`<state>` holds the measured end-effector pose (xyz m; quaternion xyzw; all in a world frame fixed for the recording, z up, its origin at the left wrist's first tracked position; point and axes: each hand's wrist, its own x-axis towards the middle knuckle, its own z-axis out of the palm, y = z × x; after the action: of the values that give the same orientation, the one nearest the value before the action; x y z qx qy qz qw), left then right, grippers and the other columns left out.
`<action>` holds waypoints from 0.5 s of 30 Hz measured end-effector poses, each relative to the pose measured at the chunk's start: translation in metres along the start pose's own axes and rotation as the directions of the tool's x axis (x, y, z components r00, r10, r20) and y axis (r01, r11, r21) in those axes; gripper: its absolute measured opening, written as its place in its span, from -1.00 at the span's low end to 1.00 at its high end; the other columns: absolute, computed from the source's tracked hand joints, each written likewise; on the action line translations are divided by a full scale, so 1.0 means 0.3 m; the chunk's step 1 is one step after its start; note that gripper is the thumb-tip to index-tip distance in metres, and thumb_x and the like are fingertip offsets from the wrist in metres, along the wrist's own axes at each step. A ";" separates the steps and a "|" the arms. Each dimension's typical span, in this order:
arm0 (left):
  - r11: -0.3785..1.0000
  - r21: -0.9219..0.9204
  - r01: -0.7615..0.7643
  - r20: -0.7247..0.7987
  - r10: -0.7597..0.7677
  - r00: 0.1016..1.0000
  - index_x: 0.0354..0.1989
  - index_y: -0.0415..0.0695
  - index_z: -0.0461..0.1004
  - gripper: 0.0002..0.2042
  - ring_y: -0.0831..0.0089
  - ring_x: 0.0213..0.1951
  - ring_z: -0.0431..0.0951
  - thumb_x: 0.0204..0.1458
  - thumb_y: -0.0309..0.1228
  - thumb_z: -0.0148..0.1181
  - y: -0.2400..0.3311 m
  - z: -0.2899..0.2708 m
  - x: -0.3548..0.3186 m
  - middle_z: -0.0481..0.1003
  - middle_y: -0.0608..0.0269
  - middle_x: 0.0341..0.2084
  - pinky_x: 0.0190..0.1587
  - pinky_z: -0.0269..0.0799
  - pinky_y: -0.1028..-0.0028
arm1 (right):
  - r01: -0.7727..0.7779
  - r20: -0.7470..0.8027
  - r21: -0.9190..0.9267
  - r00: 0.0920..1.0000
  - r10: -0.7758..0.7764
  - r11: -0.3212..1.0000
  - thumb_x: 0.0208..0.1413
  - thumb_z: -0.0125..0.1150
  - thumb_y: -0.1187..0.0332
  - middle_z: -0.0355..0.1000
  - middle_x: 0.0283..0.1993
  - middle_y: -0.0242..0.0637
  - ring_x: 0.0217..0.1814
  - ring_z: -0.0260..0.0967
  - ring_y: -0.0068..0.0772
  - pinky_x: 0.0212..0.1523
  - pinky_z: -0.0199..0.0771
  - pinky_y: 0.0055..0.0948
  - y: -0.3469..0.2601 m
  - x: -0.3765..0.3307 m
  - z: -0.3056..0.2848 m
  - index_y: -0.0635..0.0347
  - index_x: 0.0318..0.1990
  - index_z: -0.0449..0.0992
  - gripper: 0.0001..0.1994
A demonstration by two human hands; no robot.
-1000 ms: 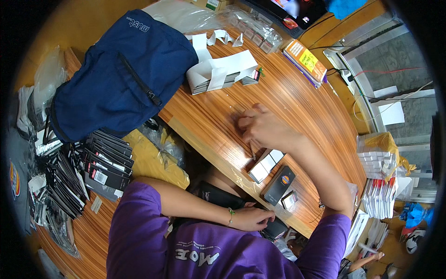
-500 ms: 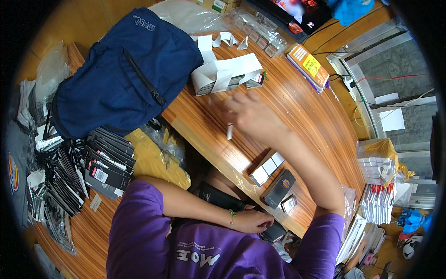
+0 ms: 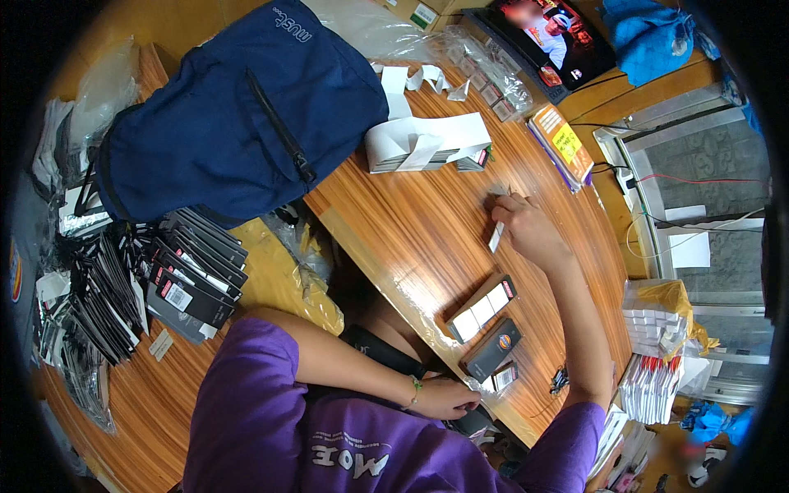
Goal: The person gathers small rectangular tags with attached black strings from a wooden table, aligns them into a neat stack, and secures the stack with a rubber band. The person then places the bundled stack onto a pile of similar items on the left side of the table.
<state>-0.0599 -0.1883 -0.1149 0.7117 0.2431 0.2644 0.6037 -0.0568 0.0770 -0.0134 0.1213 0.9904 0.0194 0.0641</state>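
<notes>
My right hand is closed over the table, pinching a small white paper strip. A blurred greyish bit shows beside its fingertips; what it is I cannot make out. Below this hand lie a long dark stack of tags with white labels, a black stack of tags with a round emblem, and a small tag with a white label. My left hand rests loosely at the table's near edge, fingers relaxed, with nothing seen in it.
A navy backpack covers the table's far left. Beside it stands a bundle of tags wrapped in white paper. Many black tags lie at left. A notebook, a lit screen and bagged white boxes line the far and right sides.
My right hand has moved right, away from the paper-wrapped bundle, with the white strip at its fingers. My left hand has barely moved. The whole view has shifted slightly.
</notes>
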 end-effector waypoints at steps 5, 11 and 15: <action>0.998 -0.036 -0.060 0.048 0.062 0.997 -0.30 -0.18 0.28 -0.85 0.22 -0.38 0.47 -0.02 -0.40 0.00 -0.011 0.004 -0.017 0.42 0.13 -0.51 -0.31 0.32 0.32 | 0.171 -0.150 -0.019 0.974 -0.172 0.985 -0.06 -0.05 0.47 0.33 -0.09 -0.28 0.09 0.21 -0.30 0.04 0.21 -0.32 -0.170 0.164 -0.062 0.17 -0.27 0.46 -0.80; 0.997 -0.060 -0.040 0.122 0.047 0.991 -0.34 -0.18 0.30 -0.86 0.24 -0.39 0.47 -0.02 -0.40 0.01 -0.028 0.010 -0.025 0.41 0.14 -0.51 -0.32 0.33 0.32 | 0.322 -0.128 -0.074 0.935 -0.329 0.944 -0.08 -0.01 0.43 0.35 -0.19 -0.30 -0.06 0.25 -0.31 -0.01 0.23 -0.39 -0.177 0.240 0.005 0.16 -0.30 0.47 -0.82; 0.997 -0.039 -0.070 0.107 0.073 0.991 -0.33 -0.17 0.30 -0.85 0.23 -0.36 0.47 -0.02 -0.38 0.01 -0.046 0.025 -0.014 0.42 0.12 -0.48 -0.30 0.36 0.31 | 0.055 -0.032 -0.051 0.998 -0.056 0.997 -0.08 0.00 0.42 0.38 -0.15 -0.27 -0.04 0.29 -0.29 -0.02 0.27 -0.36 0.029 0.016 0.031 0.14 -0.32 0.51 -0.82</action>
<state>-0.0582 -0.1944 -0.1299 0.7226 0.1795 0.2509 0.6186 -0.0583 0.0868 -0.0227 0.0917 0.9935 0.0445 0.0510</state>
